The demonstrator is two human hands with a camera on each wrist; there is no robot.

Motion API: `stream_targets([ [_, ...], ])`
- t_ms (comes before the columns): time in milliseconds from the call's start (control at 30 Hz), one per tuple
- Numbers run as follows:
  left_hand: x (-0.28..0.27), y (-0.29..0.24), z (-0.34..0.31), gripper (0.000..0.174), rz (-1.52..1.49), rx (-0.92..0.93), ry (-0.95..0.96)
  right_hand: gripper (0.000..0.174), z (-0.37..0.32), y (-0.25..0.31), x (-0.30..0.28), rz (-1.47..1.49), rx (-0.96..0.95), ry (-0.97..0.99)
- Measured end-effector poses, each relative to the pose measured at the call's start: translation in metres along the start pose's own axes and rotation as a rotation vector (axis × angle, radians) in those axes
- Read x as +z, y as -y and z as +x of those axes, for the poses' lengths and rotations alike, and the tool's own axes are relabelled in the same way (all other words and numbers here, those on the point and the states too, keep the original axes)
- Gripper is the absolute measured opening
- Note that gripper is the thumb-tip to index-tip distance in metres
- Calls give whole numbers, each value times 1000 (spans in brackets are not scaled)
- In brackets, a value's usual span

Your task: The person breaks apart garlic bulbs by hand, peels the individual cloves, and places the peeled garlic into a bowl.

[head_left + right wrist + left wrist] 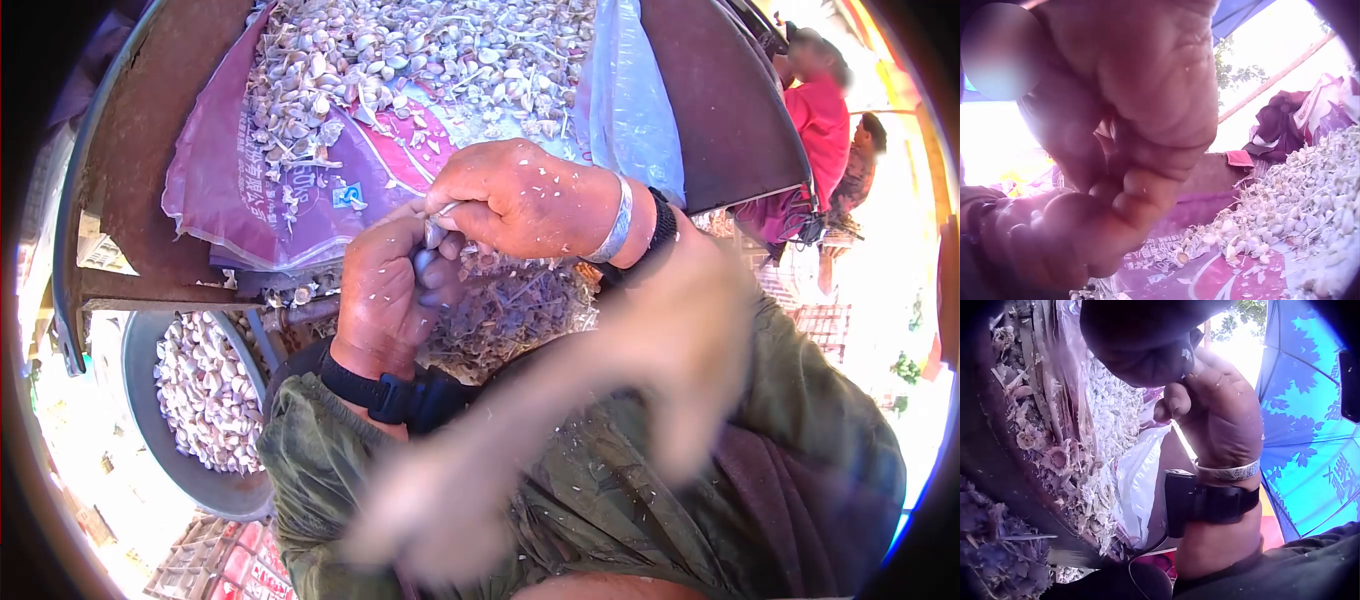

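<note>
My two hands meet at the front edge of a purple printed sack [290, 215] spread under a heap of garlic cloves [430, 60]. With its palm turned up, my left hand [385, 285] holds a garlic clove [433, 234] in curled fingers. Thumb and index finger of my right hand [525, 195] pinch the pale tip of that clove from above. In the right wrist view, the right hand [1141, 106] bends down to the left fingers and hides most of the clove. Bits of white skin stick to both hands.
A grey basin [250, 350] full of cloves stands at the lower left, near a red crate [240, 565]. Dry skins [520, 310] lie below the hands. Clear plastic [635, 100] borders the heap's right side. People [820, 120] are at the far right; a blue umbrella [1310, 425] stands behind.
</note>
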State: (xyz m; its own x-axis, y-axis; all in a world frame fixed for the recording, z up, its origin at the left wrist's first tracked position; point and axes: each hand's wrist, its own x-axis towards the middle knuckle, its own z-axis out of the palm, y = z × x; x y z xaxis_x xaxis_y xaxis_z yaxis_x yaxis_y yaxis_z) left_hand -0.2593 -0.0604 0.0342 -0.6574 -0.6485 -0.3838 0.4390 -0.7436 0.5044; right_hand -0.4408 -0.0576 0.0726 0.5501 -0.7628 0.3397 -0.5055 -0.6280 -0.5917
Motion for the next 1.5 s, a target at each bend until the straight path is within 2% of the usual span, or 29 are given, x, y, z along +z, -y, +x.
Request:
stream_targets([
  [133, 0, 2, 4, 7, -5, 19, -32, 17, 0, -5, 8, 38, 166, 52],
  [233, -8, 8, 13, 9, 60, 126, -88, 16, 3, -13, 18, -57, 99, -51],
  [333, -9, 10, 20, 10, 100, 161, -116, 14, 8, -1, 11, 255, 560, 57],
  [433, -3, 7, 19, 10, 134, 169, -132, 13, 4, -7, 16, 347, 599, -17],
  [567, -1, 7, 24, 9, 134, 189, -119, 14, -5, -22, 30, 112, 389, -179],
  [667, 2, 5, 27, 10, 156, 192, -104, 14, -5, -15, 30, 282, 556, -190],
  [800, 0, 4, 29, 12, 182, 193, -82, 16, -7, -17, 31, 433, 670, -207],
  [900, -2, 6, 35, 17, 209, 196, -91, 18, -10, -19, 36, 408, 657, -257],
  [1000, -4, 9, 39, 25, 252, 210, -73, 19, -10, -24, 39, 477, 749, -259],
  [1100, -4, 12, 40, 31, 279, 213, -38, 20, -12, -31, 42, 375, 778, -262],
  [1200, -6, 13, 41, 36, 138, 188, -4, 20, -15, -23, 38, 312, 669, -296],
  [1233, -8, 13, 40, 37, 67, 175, 5, 20, -16, -25, 40, 245, 547, -326],
  [1333, -15, 9, 40, 39, -39, 123, -60, 21, -18, -18, 33, -123, 138, -204],
  [1367, -7, 7, 35, 36, -85, 120, -108, 20, -12, -2, 27, -91, 187, -92],
  [1467, 24, 0, 22, 34, -175, 126, -294, 18, -1, 7, 25, -110, -78, -197],
  [1500, -24, 4, 32, 33, -259, 129, 48, 21, 6, 0, 19, -71, -86, -175],
])
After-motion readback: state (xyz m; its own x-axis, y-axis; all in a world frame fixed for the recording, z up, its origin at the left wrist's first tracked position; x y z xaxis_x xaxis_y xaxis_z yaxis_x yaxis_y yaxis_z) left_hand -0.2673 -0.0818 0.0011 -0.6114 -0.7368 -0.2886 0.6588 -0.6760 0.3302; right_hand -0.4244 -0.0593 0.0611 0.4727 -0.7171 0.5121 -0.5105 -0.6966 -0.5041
